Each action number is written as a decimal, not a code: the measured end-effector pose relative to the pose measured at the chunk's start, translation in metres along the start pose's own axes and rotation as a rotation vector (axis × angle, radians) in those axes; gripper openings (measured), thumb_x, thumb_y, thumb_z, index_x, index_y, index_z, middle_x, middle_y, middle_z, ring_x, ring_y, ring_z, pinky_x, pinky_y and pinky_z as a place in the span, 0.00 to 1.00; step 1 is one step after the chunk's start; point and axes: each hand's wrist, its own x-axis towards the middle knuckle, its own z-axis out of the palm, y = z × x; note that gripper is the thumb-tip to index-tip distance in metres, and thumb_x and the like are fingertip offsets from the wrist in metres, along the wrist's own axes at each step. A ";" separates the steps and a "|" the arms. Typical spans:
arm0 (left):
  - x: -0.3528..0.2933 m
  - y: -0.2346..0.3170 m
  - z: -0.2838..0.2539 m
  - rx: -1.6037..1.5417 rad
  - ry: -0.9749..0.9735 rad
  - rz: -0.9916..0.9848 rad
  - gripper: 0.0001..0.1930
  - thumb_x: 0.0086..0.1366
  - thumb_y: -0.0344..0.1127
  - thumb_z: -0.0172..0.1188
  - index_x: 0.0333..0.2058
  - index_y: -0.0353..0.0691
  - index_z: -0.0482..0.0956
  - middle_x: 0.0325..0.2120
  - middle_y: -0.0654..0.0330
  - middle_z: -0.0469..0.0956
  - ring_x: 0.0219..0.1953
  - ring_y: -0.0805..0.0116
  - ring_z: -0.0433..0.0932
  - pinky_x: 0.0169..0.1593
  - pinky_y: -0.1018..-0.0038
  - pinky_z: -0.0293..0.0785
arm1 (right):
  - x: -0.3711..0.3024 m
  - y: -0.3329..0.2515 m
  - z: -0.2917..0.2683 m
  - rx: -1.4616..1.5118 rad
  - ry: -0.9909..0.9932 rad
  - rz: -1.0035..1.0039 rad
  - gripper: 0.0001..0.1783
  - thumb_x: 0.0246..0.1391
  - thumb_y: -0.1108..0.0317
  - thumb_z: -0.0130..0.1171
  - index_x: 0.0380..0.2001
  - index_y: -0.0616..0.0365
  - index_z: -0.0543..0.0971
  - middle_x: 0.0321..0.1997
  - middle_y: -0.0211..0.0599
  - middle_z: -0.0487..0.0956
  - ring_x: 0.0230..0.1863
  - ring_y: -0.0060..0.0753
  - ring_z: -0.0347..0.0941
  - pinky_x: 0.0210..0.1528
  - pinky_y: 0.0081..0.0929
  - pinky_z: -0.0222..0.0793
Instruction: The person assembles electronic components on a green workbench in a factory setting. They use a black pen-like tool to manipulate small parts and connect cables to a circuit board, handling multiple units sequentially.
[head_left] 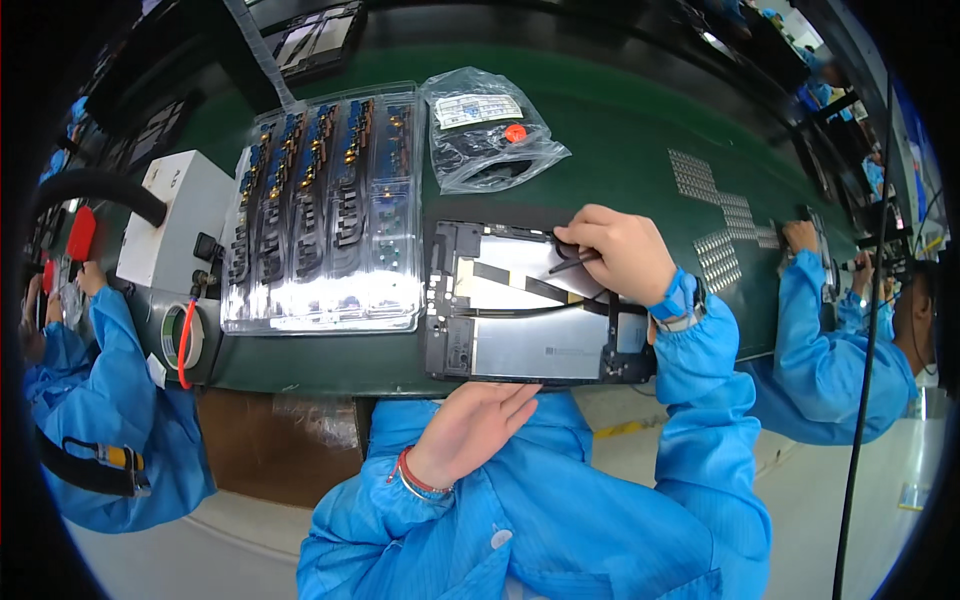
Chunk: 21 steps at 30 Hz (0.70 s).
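Note:
An opened tablet (540, 345) lies at the table's near edge, its silver battery plates, black frame and dark flex cables exposed. My right hand (625, 250) is over its far right part, fingers closed on black tweezers (572, 264) whose tip points left above the inner parts. A blue band circles that wrist. Palm turned up, my left hand (475, 430) rests against the tablet's near edge with its fingers stretched out; some fingertips are hidden at the edge.
A clear plastic tray (320, 320) of flex cables and small boards stands left of the tablet. Behind lies a clear bag (490, 140) with an orange dot. A white box (180, 220), tape roll (182, 335) and metal dotted sheets (735, 215) sit around. People work on both sides.

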 end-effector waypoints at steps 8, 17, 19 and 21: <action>0.015 -0.011 0.060 0.241 0.074 0.268 0.13 0.64 0.34 0.51 0.43 0.31 0.71 0.45 0.59 0.71 0.48 0.71 0.69 0.53 0.73 0.64 | 0.002 0.000 -0.017 0.150 -0.145 0.059 0.21 0.36 0.77 0.53 0.39 0.54 0.79 0.39 0.36 0.76 0.40 0.40 0.73 0.42 0.31 0.70; 0.027 -0.006 0.114 1.268 -0.085 0.901 0.27 0.48 0.24 0.62 0.50 0.35 0.67 0.38 0.55 0.69 0.39 0.68 0.71 0.42 0.75 0.69 | -0.022 -0.030 -0.075 0.402 0.703 0.125 0.22 0.41 0.84 0.46 0.43 0.62 0.77 0.43 0.43 0.75 0.43 0.35 0.72 0.44 0.20 0.65; 0.029 -0.004 0.130 1.306 -0.208 1.082 0.39 0.38 0.23 0.65 0.55 0.41 0.67 0.46 0.52 0.64 0.49 0.55 0.68 0.49 0.69 0.68 | -0.025 -0.032 -0.060 0.618 0.808 0.068 0.22 0.45 0.83 0.46 0.46 0.62 0.75 0.47 0.41 0.73 0.43 0.33 0.72 0.43 0.18 0.64; 0.031 -0.012 0.133 1.530 -0.163 1.273 0.36 0.37 0.24 0.66 0.52 0.47 0.71 0.47 0.52 0.64 0.51 0.48 0.66 0.50 0.64 0.67 | -0.029 -0.038 -0.054 0.797 0.834 -0.008 0.21 0.46 0.82 0.46 0.46 0.62 0.75 0.47 0.41 0.73 0.42 0.32 0.71 0.42 0.18 0.64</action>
